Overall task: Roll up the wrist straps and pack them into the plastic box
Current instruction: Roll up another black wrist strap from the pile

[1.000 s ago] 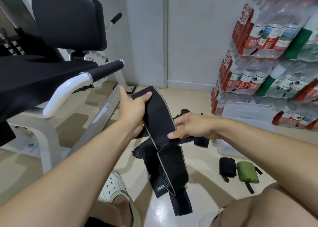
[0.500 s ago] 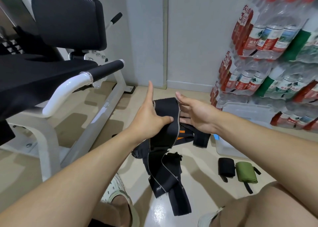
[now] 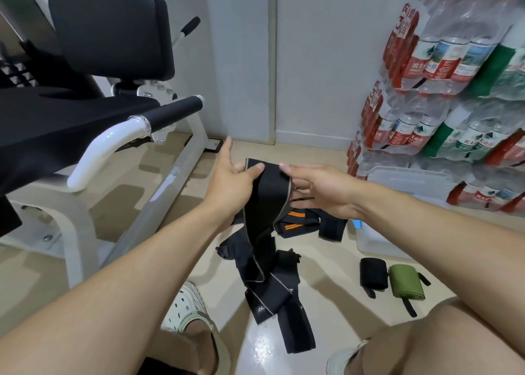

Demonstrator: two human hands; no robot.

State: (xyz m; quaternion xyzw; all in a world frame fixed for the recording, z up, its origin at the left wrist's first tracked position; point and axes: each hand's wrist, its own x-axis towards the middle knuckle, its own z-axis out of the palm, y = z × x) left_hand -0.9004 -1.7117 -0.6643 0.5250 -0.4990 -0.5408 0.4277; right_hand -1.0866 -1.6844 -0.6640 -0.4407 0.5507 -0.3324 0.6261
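I hold up a long black wrist strap (image 3: 262,204) with a pale edge; its lower part trails down to the floor. My left hand (image 3: 231,180) pinches the strap's top left corner between thumb and fingers, index finger sticking out. My right hand (image 3: 321,188) touches the strap's top right edge, fingers behind it. Under it lies a heap of loose black straps (image 3: 301,227), one with orange stripes. A rolled black strap (image 3: 372,272) and a rolled green strap (image 3: 406,282) lie on the floor at right. The clear plastic box (image 3: 397,180) stands behind them, partly hidden by my right arm.
A white-framed gym machine (image 3: 122,136) with black pads and a black-gripped handle fills the left. Shrink-wrapped packs of water bottles (image 3: 443,90) are stacked against the right wall. My white clog (image 3: 186,309) and knees are at the bottom.
The strap's top end came down from high at left to the centre. My right hand moved from its middle up to the top right edge, and the strap now hangs flatter.
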